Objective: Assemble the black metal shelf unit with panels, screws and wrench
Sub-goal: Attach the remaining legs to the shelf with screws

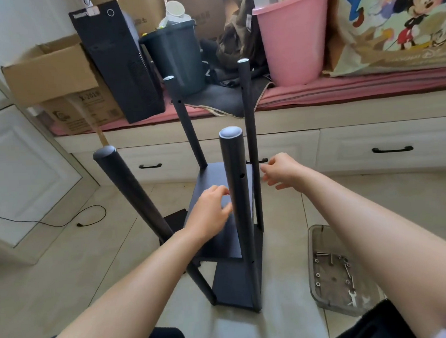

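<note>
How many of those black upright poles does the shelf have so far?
4. Near left pole leans outward; near right pole stands beside the left hand; far left pole and far right pole rise behind the upper panel. None seem hidden.

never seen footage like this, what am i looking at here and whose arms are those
There is no machine here. This single picture comes from a camera worn on a person's head, looking down at their own arms.

They are building a black shelf unit standing on the tiled floor, with four black posts rising from it. The left hand rests on a black shelf panel between the posts. The right hand hovers beside a post with loose fingers, holding nothing.

On the floor to the right, a clear tray holds screws, nuts and a small wrench.
</note>
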`<state>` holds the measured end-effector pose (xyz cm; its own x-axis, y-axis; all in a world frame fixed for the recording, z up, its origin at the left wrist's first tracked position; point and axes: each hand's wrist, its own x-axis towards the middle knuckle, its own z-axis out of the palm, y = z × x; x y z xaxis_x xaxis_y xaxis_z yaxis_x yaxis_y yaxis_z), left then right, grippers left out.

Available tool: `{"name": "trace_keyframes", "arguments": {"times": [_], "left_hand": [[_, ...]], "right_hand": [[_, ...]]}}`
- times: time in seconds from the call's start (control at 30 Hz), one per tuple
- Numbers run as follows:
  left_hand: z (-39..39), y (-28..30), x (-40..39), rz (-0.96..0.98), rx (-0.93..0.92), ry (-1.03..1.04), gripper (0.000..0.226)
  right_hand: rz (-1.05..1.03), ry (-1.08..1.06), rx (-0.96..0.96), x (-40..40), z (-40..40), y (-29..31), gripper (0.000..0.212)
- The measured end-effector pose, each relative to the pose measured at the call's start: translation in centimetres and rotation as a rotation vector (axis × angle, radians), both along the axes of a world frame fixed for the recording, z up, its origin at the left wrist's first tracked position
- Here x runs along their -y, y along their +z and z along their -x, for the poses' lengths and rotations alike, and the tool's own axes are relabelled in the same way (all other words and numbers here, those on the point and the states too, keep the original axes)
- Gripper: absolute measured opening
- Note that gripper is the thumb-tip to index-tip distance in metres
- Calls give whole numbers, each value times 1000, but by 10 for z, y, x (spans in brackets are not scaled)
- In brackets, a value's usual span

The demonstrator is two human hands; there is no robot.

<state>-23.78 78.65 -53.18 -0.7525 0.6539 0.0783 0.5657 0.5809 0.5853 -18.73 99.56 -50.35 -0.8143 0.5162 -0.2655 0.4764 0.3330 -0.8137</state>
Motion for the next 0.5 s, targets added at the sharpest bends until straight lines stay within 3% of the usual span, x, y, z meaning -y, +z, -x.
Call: {"name": "trace_keyframes", "arguments": {"times": [0.13, 0.2, 0.3, 0.4, 0.5], "left_hand": [[24, -16, -26, 85, -61, -7, 12], [31, -23, -40, 117, -15, 29, 18], [37, -35, -58, 309, -84, 3, 67], [40, -31, -74, 388, -113, -11, 75], [39, -27, -83, 404, -103, -24, 76]], "right_hand": [[-9, -25, -43, -7, 19, -4, 37], [-5, -36, -64, -12, 33, -5, 36], [35, -20, -97, -18, 50, -14, 41], [117, 30, -169, -22, 62, -27, 48], [250, 55, -202, -29, 67, -31, 40]]}}
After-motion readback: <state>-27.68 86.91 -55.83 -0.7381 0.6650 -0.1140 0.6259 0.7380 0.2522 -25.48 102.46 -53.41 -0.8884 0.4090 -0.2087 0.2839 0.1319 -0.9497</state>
